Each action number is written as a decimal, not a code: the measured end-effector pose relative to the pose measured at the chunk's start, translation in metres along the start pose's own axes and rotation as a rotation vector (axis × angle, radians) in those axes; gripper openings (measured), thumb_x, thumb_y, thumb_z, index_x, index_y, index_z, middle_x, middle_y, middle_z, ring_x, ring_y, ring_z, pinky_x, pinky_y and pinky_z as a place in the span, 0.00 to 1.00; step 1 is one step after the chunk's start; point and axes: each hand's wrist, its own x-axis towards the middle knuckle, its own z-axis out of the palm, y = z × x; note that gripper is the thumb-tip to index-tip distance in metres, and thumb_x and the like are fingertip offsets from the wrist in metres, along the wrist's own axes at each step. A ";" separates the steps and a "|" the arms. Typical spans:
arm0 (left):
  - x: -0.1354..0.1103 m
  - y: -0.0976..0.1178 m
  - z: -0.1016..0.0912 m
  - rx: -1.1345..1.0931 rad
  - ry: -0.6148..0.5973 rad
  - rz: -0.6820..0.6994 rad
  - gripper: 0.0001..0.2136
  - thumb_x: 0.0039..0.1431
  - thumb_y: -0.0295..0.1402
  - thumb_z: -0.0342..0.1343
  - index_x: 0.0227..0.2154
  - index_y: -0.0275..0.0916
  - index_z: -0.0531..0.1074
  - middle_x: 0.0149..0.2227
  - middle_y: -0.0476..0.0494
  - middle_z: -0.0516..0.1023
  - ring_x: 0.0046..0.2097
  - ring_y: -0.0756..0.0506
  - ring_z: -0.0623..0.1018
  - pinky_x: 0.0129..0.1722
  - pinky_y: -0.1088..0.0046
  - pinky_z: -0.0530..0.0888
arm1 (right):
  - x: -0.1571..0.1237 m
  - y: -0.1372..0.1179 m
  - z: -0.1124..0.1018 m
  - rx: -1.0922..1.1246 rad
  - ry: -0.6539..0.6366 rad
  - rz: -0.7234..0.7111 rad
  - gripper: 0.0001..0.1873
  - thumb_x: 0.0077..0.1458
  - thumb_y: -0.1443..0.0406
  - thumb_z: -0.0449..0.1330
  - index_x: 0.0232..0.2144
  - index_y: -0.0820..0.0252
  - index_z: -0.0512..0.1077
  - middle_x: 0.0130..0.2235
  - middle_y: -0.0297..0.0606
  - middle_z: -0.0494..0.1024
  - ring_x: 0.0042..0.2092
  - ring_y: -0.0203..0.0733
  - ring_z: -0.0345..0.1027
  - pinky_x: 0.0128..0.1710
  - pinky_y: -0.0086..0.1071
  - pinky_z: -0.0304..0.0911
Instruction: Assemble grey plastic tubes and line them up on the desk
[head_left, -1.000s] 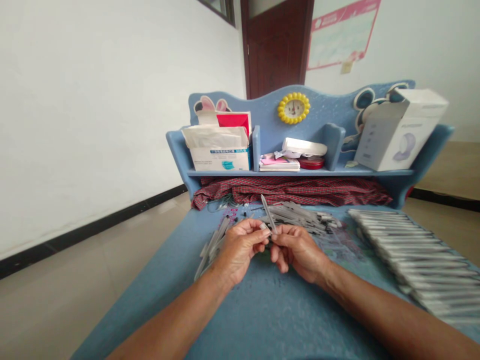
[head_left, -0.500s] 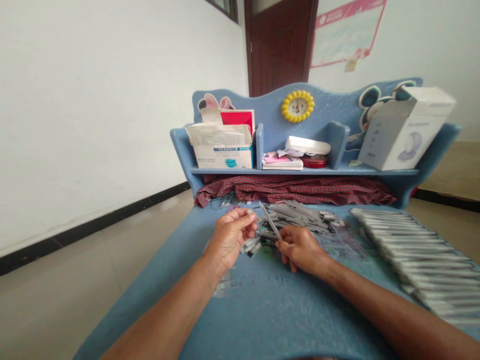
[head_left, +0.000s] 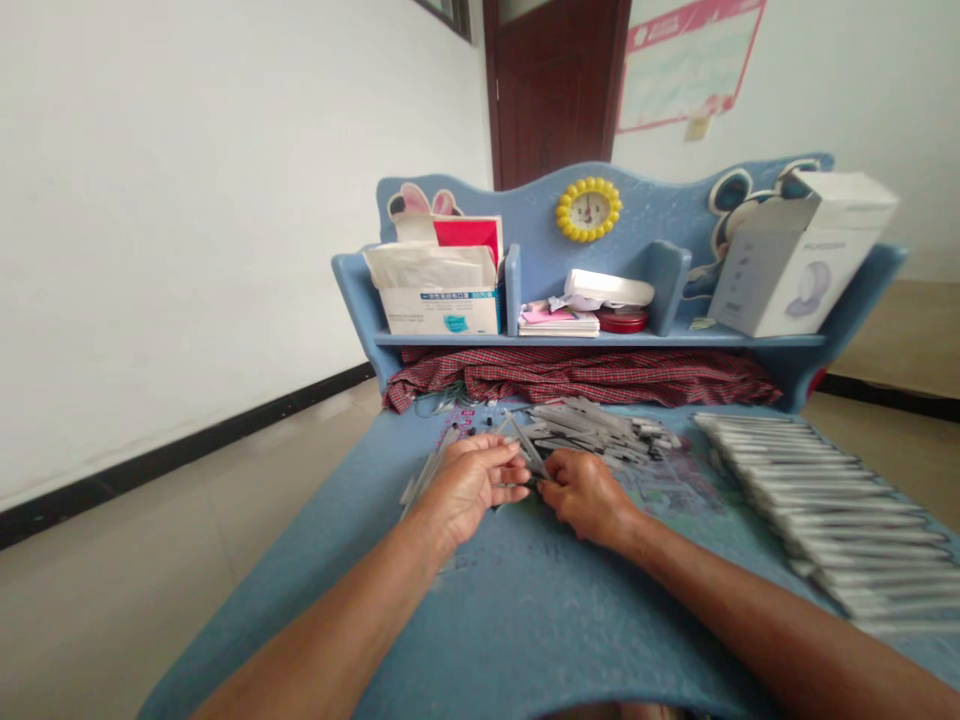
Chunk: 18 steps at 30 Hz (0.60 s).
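My right hand (head_left: 589, 495) is closed on the lower end of a grey pen (head_left: 529, 447), which slants up and left over the table. Close beside it, my left hand (head_left: 480, 478) has its thumb and forefinger pinched near the pen's upper part. What the left fingers hold is too small and blurred to make out. Behind the hands lies a loose heap of grey pen parts (head_left: 600, 428). More thin pen parts (head_left: 429, 470) lie left of my left hand, partly hidden by it.
Rows of pens (head_left: 825, 510) are stacked on the right of the blue table (head_left: 525, 620). Small black pieces (head_left: 472, 431) lie behind my left hand. A checked cloth (head_left: 585, 375) lies beneath the shelf, which carries a mask box (head_left: 442, 308) and a white carton (head_left: 795, 265).
My hands have come closer together, and the pen in my right hand has tipped lower and moved left. The left fingers have spread a little. The view has shifted slightly.
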 end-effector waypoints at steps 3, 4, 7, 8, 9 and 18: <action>-0.001 -0.002 0.001 -0.004 -0.006 -0.027 0.03 0.52 0.22 0.55 0.27 0.34 0.66 0.23 0.46 0.74 0.23 0.49 0.75 0.27 0.65 0.77 | -0.001 -0.001 -0.004 0.148 -0.041 0.064 0.05 0.50 0.68 0.55 0.24 0.60 0.62 0.16 0.25 0.66 0.12 0.27 0.55 0.12 0.22 0.46; -0.001 -0.002 0.001 -0.012 -0.013 -0.030 0.03 0.52 0.22 0.55 0.27 0.34 0.66 0.23 0.46 0.74 0.23 0.49 0.75 0.28 0.64 0.77 | -0.001 0.000 -0.006 0.204 -0.062 0.074 0.05 0.51 0.67 0.55 0.25 0.60 0.62 0.15 0.25 0.66 0.11 0.27 0.55 0.11 0.21 0.47; 0.001 -0.003 -0.002 -0.040 -0.025 -0.016 0.03 0.52 0.22 0.55 0.27 0.33 0.67 0.23 0.46 0.74 0.23 0.50 0.75 0.28 0.64 0.77 | -0.001 0.002 -0.021 0.357 -0.148 0.043 0.07 0.50 0.63 0.57 0.26 0.60 0.63 0.14 0.25 0.66 0.10 0.27 0.54 0.09 0.21 0.46; 0.002 -0.003 -0.003 -0.053 -0.024 -0.004 0.03 0.52 0.22 0.55 0.27 0.33 0.67 0.23 0.46 0.74 0.23 0.50 0.75 0.28 0.64 0.77 | -0.002 0.003 -0.027 0.398 -0.184 0.025 0.08 0.50 0.61 0.58 0.26 0.60 0.64 0.14 0.25 0.67 0.10 0.27 0.53 0.09 0.21 0.46; 0.003 -0.002 -0.005 -0.069 -0.019 0.010 0.02 0.51 0.22 0.55 0.28 0.33 0.67 0.23 0.46 0.74 0.23 0.50 0.75 0.28 0.65 0.77 | -0.002 0.004 -0.033 0.432 -0.219 0.011 0.10 0.50 0.59 0.58 0.26 0.60 0.64 0.14 0.25 0.67 0.10 0.27 0.53 0.09 0.21 0.45; 0.008 0.015 -0.017 -0.229 0.132 0.180 0.03 0.54 0.23 0.54 0.26 0.33 0.67 0.21 0.48 0.73 0.20 0.53 0.72 0.23 0.74 0.74 | -0.007 0.010 -0.045 0.404 -0.396 -0.041 0.10 0.50 0.59 0.57 0.26 0.61 0.66 0.13 0.26 0.66 0.11 0.26 0.50 0.10 0.21 0.45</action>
